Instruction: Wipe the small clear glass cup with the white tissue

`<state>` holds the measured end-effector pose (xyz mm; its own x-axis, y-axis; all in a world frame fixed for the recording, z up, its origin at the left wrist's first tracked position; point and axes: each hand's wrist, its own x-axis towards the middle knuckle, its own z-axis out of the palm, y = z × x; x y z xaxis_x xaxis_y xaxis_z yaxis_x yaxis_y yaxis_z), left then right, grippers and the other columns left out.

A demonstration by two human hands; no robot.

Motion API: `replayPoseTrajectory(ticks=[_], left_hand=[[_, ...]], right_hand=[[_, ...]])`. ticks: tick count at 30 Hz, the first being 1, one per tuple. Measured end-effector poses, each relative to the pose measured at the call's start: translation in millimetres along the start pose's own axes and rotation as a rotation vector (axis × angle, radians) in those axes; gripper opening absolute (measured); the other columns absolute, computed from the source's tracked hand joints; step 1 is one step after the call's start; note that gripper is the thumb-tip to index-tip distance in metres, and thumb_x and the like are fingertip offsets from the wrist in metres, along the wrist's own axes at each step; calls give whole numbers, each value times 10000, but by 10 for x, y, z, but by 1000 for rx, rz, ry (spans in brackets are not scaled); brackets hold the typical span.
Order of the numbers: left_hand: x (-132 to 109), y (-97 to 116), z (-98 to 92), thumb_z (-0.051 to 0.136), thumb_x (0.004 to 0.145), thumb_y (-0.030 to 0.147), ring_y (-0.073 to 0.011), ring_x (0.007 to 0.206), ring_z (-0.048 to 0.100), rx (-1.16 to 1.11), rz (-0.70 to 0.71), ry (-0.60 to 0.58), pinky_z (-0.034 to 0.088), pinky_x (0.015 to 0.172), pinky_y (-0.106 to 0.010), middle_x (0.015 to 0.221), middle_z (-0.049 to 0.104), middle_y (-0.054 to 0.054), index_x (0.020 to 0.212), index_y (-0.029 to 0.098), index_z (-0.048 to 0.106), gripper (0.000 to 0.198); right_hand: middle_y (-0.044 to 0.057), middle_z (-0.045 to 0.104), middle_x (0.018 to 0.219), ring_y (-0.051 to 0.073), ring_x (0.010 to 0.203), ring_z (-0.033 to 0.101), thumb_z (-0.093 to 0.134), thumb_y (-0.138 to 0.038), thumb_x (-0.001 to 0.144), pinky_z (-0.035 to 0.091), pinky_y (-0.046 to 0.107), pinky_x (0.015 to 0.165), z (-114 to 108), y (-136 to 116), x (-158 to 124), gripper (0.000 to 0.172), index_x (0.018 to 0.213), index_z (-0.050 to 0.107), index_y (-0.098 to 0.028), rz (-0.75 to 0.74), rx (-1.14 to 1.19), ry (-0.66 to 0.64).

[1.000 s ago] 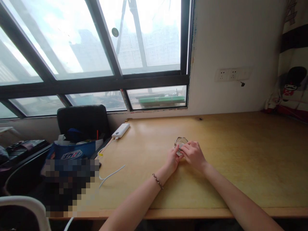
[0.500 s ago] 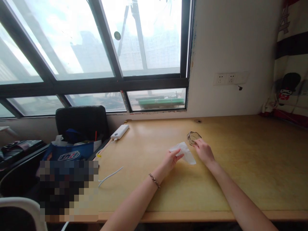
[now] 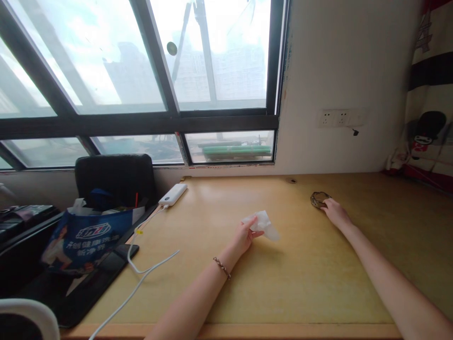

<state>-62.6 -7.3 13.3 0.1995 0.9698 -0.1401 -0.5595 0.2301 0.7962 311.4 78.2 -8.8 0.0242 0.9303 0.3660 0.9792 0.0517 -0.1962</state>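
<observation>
My left hand [image 3: 246, 234] is closed on a thin white tissue [image 3: 264, 223], pinched between thumb and fingers above the wooden table [image 3: 226, 288]. The tissue's free end hangs out to the right. Further right, my right hand [image 3: 336, 211] grips the near edge of a small dark, ring-shaped thing [image 3: 314, 199] with a wavy rim; the table's colour shows through its middle. Its exact kind I cannot make out. It is at or just above the tabletop, and my fingers hide part of its right side.
A white power bank [image 3: 173, 194] with a white cable [image 3: 152, 269] lies at the table's left edge. Beyond that edge are a black chair [image 3: 115, 174] and a blue bag [image 3: 88, 241]. The window and wall bound the back; a patterned curtain [image 3: 430, 99] hangs at the right.
My right hand has moved right with the ring-shaped thing, away from the tissue. My left hand still holds the tissue and has shifted slightly left in view.
</observation>
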Motion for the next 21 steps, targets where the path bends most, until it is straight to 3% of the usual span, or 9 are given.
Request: replayPoseTrajectory(ticks=[7,12,15,17,19,21], left_hand=[[17,5,-24,624,656,344,-162,659,584,10,15,-19,510,526,-260,754,631,-60,847,118,599,297],[33,-7,-55,584,688,324,-206,736,598,-22,0,-24,507,574,-309,826,638,-89,875,109,593,285],[37,1,-55,564,699,315,-210,746,599,-56,-26,26,503,596,-322,850,637,-100,863,105,592,267],[32,11,-46,561,696,298,-209,739,597,-67,-37,41,501,599,-327,839,639,-99,852,103,593,252],[17,21,-35,568,681,261,-204,729,593,-66,-41,22,500,599,-324,831,640,-97,846,100,598,233],[-3,28,-26,569,660,222,-195,720,587,-54,-44,-22,498,602,-316,833,639,-93,846,100,604,225]], right_hand=[[115,559,965,209,880,538,509,-210,740,396,291,737,103,106,91,168,878,562,-131,26,41,-8],[136,552,1024,229,905,538,522,-150,714,399,308,742,-85,-41,86,268,979,556,-137,47,25,-60],[144,520,1106,253,906,544,557,-134,679,396,346,762,-286,-489,-44,350,1028,546,-160,66,41,-19],[135,512,1132,236,879,559,552,-216,706,403,345,774,-380,-963,-213,320,1021,551,-164,15,223,22],[101,581,1034,194,802,588,511,-324,743,435,304,731,-394,-1481,-424,313,1012,552,-169,-79,576,-81],[85,621,957,190,779,601,499,-398,738,458,284,674,-328,-1924,-629,341,981,568,-170,-82,916,-240]])
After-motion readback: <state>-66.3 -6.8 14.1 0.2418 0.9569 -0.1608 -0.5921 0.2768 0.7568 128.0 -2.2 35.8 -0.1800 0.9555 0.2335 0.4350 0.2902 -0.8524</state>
